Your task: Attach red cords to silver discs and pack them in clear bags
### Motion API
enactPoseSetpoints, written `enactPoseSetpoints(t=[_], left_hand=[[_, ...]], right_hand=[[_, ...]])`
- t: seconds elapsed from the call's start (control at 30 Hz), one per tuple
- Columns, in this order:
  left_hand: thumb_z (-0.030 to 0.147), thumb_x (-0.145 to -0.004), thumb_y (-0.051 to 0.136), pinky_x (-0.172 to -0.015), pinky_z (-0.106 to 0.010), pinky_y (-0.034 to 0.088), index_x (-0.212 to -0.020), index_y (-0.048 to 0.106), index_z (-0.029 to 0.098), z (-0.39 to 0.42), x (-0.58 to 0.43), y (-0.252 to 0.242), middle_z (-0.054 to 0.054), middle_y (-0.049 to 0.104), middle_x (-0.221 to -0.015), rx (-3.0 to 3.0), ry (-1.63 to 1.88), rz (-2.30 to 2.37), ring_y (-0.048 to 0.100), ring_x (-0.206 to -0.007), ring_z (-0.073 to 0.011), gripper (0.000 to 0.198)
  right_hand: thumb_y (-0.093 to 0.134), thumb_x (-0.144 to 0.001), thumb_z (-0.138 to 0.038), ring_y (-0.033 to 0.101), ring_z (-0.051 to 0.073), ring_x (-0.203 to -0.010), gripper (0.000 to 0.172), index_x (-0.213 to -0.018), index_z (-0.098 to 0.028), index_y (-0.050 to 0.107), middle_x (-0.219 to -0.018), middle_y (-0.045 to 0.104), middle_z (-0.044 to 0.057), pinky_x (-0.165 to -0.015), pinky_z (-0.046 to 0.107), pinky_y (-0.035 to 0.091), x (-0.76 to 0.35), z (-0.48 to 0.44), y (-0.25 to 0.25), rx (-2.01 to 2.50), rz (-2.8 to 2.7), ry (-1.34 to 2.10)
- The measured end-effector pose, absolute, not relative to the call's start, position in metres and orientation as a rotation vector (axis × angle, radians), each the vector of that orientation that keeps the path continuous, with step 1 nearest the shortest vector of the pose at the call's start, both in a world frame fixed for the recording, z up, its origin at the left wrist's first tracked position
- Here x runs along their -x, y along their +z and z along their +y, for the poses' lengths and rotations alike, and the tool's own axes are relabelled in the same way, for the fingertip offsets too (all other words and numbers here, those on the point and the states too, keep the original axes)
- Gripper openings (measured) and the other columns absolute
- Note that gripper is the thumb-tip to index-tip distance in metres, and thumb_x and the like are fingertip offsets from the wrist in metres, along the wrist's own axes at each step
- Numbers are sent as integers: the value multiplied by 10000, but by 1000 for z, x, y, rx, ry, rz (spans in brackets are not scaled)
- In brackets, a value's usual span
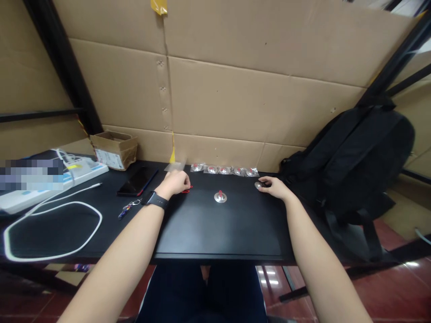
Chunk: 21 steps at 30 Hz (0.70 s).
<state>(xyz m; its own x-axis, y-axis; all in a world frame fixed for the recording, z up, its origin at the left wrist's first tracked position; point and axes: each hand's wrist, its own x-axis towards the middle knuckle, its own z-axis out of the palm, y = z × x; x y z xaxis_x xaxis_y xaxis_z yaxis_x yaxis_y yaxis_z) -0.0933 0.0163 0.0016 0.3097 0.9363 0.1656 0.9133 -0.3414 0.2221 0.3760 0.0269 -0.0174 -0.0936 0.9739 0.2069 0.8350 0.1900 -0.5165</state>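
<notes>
A small domed metal disc, like a finger cymbal, lies on the black table with a red loop at its centre. My right hand is closed at the fingertips on the edge of another metal finger cymbal, close to the tabletop. Toward the left, my left hand has its fingers drawn together over a red cord loop, which pokes out beside the fingertips. Behind that hand lies a clear plastic bag. Along the back sits a row of several bagged cymbals with red loops.
A black backpack leans at the right. At left are a phone, a keyring, a white cable, a power strip and a small cardboard box. Cardboard panels wall the back.
</notes>
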Motion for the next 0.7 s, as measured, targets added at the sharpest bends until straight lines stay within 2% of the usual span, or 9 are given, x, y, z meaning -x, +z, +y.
enactPoseSetpoints(t=[0.13, 0.27, 0.57, 0.7], left_hand=[[296, -807, 616, -788, -321, 405, -768, 725, 259, 10, 87, 6, -34, 774, -875, -2498, 513, 1757, 678, -891, -245, 121], [333, -862, 595, -810, -316, 404, -869, 680, 252, -1, 73, 16, -16, 773, -919, -2437, 757, 1646, 684, -905, -222, 119], [327, -831, 677, -901, -352, 414, -773, 699, 240, -26, 39, 29, 4, 767, -929, -2450, 1030, 1435, 673, -951, -227, 107], [352, -835, 695, -960, -375, 427, -923, 750, 264, -26, 33, 26, -7, 775, -973, -2385, 1126, 1365, 676, -992, -229, 136]], right_hand=[[786, -683, -337, 697, 260, -963, 437, -1092, -193, 735, -1059, 761, 90, -892, 385, 541, -373, 25, -15, 1661, -1974, 349], [800, -663, -304, 704, 258, -926, 419, -1060, -186, 742, -1027, 767, 91, -871, 383, 549, -376, 25, -15, 1651, -1960, 370], [811, -623, -199, 709, 241, -898, 417, -1034, -177, 739, -1036, 767, 99, -874, 387, 571, -381, 29, -20, 1569, -1895, 472], [831, -611, -240, 703, 238, -890, 411, -1005, -175, 733, -1018, 760, 102, -895, 426, 568, -375, 25, -13, 1504, -1799, 475]])
